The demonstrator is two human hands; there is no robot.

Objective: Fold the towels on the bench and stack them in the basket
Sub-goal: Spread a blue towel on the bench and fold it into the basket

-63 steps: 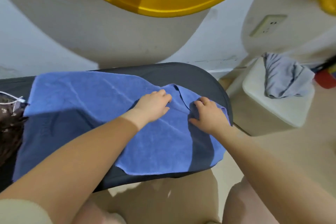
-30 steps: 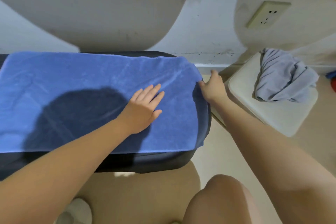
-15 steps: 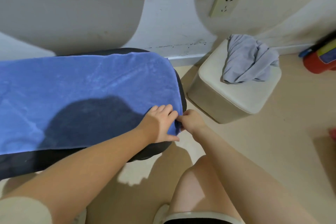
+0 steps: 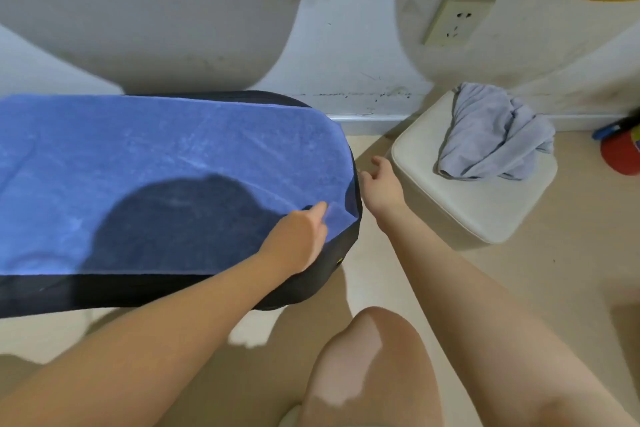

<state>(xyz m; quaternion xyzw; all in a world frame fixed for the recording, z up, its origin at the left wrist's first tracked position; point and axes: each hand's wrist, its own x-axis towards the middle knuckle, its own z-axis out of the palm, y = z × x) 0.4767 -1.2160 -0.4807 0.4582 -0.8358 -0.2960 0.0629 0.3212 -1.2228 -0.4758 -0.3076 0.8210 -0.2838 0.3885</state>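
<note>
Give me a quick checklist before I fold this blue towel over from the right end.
1. Blue towel spread flat on the bench: ok.
2. Left hand pinching the near right corner: ok.
3. Right hand gripping the far right edge: not ok, it sits beside the towel's end, fingers loose.
4. Towel's left end lying straight: cannot tell, out of view.
5. Grey towel waiting on the white stool: ok, still crumpled.
6. Basket within reach: cannot tell, not in view.

A blue towel point(image 4: 156, 166) lies spread flat along the black padded bench point(image 4: 304, 288), reaching its rounded right end, its near right corner lifted slightly. A crumpled grey towel point(image 4: 491, 132) sits bunched on the far side of a cream stool point(image 4: 485, 204).
</note>
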